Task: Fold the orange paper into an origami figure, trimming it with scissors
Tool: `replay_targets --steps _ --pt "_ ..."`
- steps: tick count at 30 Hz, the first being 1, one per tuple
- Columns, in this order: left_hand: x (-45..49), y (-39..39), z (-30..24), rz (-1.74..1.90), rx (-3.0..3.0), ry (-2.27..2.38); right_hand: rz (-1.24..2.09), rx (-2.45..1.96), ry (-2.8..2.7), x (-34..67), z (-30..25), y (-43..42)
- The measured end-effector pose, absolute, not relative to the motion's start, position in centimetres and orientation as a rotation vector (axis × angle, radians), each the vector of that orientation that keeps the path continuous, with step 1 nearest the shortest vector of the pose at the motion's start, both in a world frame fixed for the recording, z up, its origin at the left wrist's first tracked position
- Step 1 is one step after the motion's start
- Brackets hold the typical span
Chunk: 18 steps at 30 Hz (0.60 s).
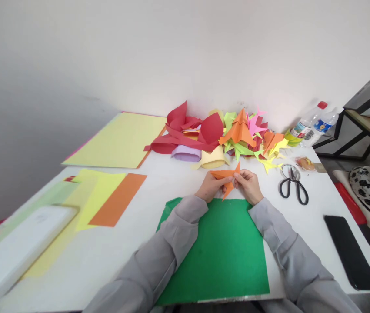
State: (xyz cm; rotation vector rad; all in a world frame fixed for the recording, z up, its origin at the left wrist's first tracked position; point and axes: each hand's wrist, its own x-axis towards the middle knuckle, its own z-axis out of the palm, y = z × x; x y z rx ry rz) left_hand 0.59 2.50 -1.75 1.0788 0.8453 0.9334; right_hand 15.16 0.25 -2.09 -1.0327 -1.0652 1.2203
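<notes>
An orange folded-paper plane (221, 174) is held up between my two hands, just over the far edge of a green mat (224, 252). My left hand (211, 186) is closed on its left part, thumb on top. With thumb and fingers, my right hand (249, 184) pinches its right side near a pointed tip. Some of the folds are hidden behind my fingers. Beyond my hands lie a yellow paper crown (213, 160) and a heap of folded planes, an orange one (239, 128) on top.
Black-handled scissors (294, 184) and a black phone (351, 252) lie at the right. Bottles (305, 124) stand by the wall. Red paper shapes (185, 126) are piled at the back. Orange paper (118, 200), yellow sheets (122, 134) and a white box-like object (25, 250) are at the left.
</notes>
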Motion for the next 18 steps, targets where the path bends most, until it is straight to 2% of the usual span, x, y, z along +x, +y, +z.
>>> replay_targets --steps 18 --pt "0.8 1.8 -0.2 0.822 1.207 0.965 1.211 -1.034 -1.028 15.3 -2.2 0.3"
